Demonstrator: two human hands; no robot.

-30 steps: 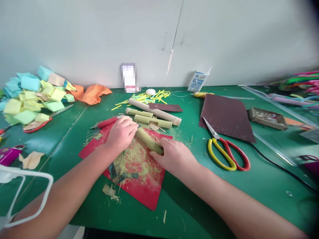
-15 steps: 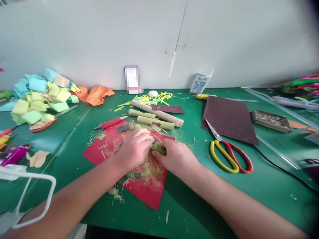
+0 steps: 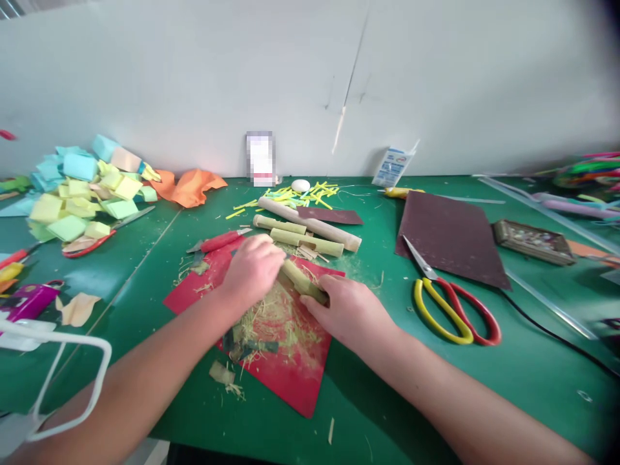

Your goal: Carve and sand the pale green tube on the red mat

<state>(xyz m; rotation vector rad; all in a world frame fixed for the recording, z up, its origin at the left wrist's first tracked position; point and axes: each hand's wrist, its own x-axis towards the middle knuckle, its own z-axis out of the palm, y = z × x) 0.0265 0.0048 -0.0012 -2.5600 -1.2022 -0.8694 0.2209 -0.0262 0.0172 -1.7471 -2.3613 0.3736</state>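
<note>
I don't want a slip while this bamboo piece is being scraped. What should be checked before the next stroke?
1. Right hand grips the bamboo piece: ok.
2. Left hand is on the piece's far end: ok.
3. Tool in the left hand: cannot tell, hidden.
4. Red sheet lies under the work: ok.
5. Shavings piled on the sheet: not ok.
6. Scissors lie apart from both hands: ok.

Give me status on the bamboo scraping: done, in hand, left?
Done: pale shavings cover the red sheet. In hand: right hand grips one bamboo piece while left hand works its far end. Left: three more sticks lie behind; whether they are already scraped is unclear.
</note>
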